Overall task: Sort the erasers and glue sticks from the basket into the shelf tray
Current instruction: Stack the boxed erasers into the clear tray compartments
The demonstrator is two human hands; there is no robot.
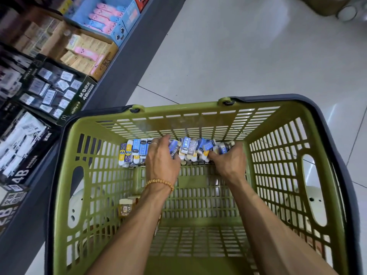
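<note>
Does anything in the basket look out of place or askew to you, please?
Yes: one small amber jar lies alone by the near left wall of the green basket, apart from the erasers piled against the far wall, where both hands are gathering them.

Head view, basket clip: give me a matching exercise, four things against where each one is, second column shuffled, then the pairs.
Things:
1. left hand
2. right hand
3. small amber jar
4. blue box of pink and blue erasers

Places:
A. on the shelf, top left of the picture
B. alone on the basket floor near the left wall, close to the person
C. on the pile of erasers, left part, beaded bracelet on its wrist
D. at the right end of the pile by the far wall, fingers curled into the erasers

Pairs: 1-C, 2-D, 3-B, 4-A
</note>
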